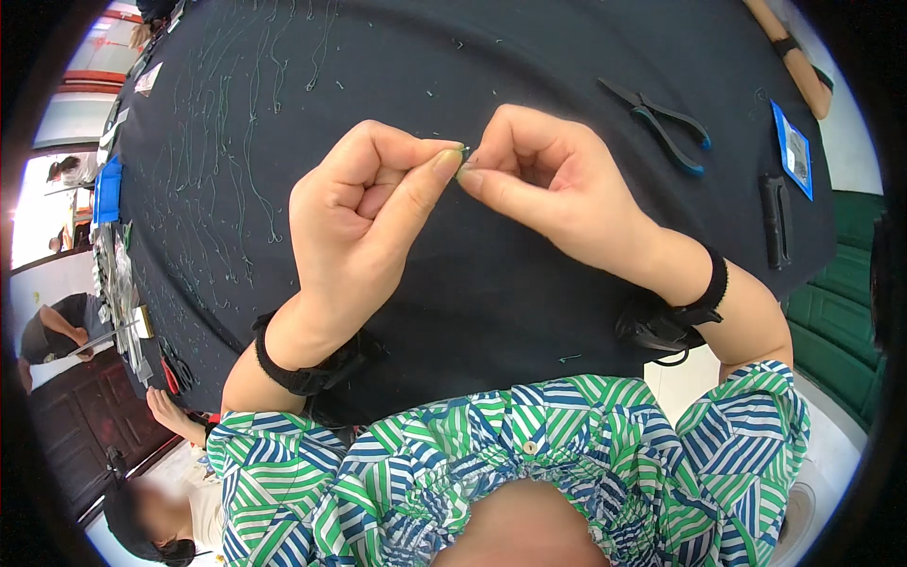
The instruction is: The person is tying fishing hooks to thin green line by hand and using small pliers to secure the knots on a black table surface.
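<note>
Two hands: left hand [364, 213] and right hand [543, 184], fingertips pinched together on one tiny green piece [463, 154], above dark cloth table [491, 283]; its axis too small to tell; one pair of pliers [661, 123]; many green threads [241, 142] running lengthwise away

Pliers: you'll see them [666, 126] upper right on the dark cloth [529, 283].
Blue packet: [792, 149] right edge.
Green threads: [236, 132] strewn left.
</note>
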A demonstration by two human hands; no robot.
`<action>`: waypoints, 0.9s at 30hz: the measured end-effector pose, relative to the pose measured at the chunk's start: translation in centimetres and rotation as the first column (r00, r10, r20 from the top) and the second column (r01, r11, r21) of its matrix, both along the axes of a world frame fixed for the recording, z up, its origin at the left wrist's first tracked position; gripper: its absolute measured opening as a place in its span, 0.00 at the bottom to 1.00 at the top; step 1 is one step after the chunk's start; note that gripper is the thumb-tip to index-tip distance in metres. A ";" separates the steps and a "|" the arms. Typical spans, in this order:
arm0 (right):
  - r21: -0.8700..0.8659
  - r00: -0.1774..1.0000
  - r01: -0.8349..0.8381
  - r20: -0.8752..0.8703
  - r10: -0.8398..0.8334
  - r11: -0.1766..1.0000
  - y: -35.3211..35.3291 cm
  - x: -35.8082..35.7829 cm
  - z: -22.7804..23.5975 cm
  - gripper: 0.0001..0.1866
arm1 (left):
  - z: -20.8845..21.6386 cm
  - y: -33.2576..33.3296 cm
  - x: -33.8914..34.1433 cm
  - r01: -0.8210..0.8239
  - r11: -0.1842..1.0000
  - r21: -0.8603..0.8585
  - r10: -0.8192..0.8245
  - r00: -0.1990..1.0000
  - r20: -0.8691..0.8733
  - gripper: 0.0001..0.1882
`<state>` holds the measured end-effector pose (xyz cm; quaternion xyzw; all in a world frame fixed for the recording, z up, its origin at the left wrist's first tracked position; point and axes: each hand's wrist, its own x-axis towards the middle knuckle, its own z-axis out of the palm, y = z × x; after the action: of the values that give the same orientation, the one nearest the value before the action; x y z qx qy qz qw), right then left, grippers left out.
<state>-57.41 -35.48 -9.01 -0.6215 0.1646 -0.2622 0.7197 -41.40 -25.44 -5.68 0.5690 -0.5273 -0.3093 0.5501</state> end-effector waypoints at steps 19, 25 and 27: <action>-0.745 0.983 0.154 0.050 -0.176 0.649 0.2 -0.5 1.7 0.05 | 0.7 0.2 -0.6 -0.017 0.997 0.075 0.029 0.987 -0.159 0.03; -0.856 0.973 0.216 0.147 -0.178 0.471 0.0 -0.7 2.4 0.07 | 0.4 0.1 0.0 0.035 0.999 0.040 -0.035 0.999 0.001 0.03; -0.843 0.931 0.364 0.322 -0.170 0.396 -0.5 -0.4 2.5 0.10 | 0.4 0.1 -0.1 0.040 0.998 0.040 -0.041 0.999 0.006 0.03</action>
<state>-57.82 -35.95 -6.48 -0.8436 0.0323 -0.4771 0.2443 -41.53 -25.33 -5.26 0.5701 -0.5343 -0.3288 0.5305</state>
